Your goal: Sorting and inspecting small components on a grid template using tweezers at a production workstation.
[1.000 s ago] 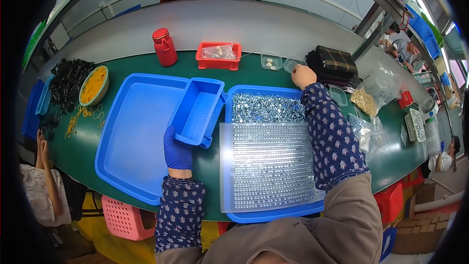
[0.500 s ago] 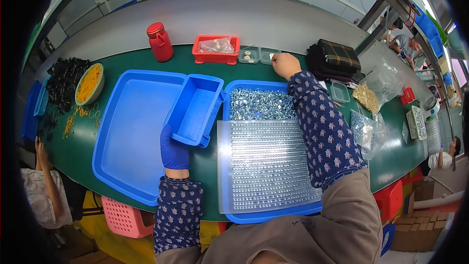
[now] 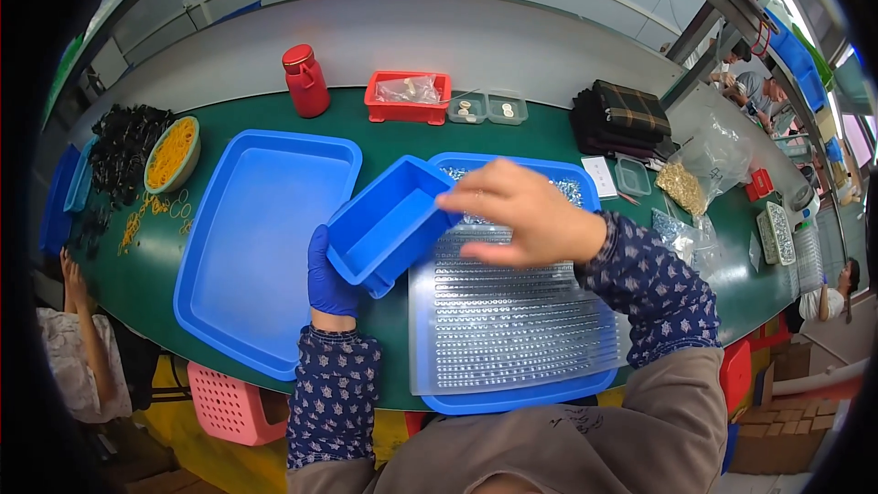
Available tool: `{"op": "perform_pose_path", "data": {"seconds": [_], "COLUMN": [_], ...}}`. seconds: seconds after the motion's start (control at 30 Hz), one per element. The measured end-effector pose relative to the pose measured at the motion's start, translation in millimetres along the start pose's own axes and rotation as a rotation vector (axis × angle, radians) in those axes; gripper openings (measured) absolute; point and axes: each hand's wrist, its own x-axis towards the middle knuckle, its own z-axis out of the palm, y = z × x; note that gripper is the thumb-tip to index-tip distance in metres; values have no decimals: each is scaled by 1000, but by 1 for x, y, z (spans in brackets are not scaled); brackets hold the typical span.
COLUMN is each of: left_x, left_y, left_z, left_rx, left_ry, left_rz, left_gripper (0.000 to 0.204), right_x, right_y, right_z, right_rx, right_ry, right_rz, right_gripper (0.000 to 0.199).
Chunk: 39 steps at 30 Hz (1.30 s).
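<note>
Left hand: The blue-gloved left hand [image 3: 331, 279] grips the near end of the small blue bin, maybe to stop it sliding.
Right hand: The bare right hand [image 3: 535, 220] is spread wide, thumb apart, with fingertips at the bin's far right edge. I cannot tell if they press on it.
Small blue bin: The bin [image 3: 389, 224] is between the two hands, turned at a slant. Its open top faces up, so its bare inside shows. I cannot tell if it rests on anything.
Clear ridged sheet: Below the right hand, the sheet [image 3: 521, 329] lies over the near part of the right blue tray [image 3: 521, 400]. The tray likely holds it up.
Shiny bits: They sit just past the right hand [image 3: 569, 190], where the tray's sides can stop them rolling off.
Left blue tray: It lies flat [image 3: 256, 256], left of the gloved hand.
Clear boxes: Two [image 3: 506, 110] sit beyond both hands, likely out of the way.
Red flask: It stands upright [image 3: 307, 87], far past the left hand, on the green surface [image 3: 391, 357].
</note>
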Motion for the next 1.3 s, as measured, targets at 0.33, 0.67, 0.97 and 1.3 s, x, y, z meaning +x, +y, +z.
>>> {"op": "perform_pose_path", "data": {"seconds": [0.33,0.67,0.97,1.3], "left_x": [-15,3,7,9], "left_y": [-7,-1,-5,-7], "left_z": [10,-4,-11,-8], "left_rx": [212,276,331,349], "left_ry": [-325,-247,-235,-224], "left_rz": [-165,26,-26,-45], "left_gripper": [62,48,45,48], "right_x": [-17,-72,-83,-96], "right_y": [-39,102,156,163], "right_z": [5,-40,-22,1], "right_rx": [-61,-319,-274,-466], "right_ry": [-128,56,-148,-110], "right_rz": [-62,483,716,567], "right_gripper": [20,14,18,15]}}
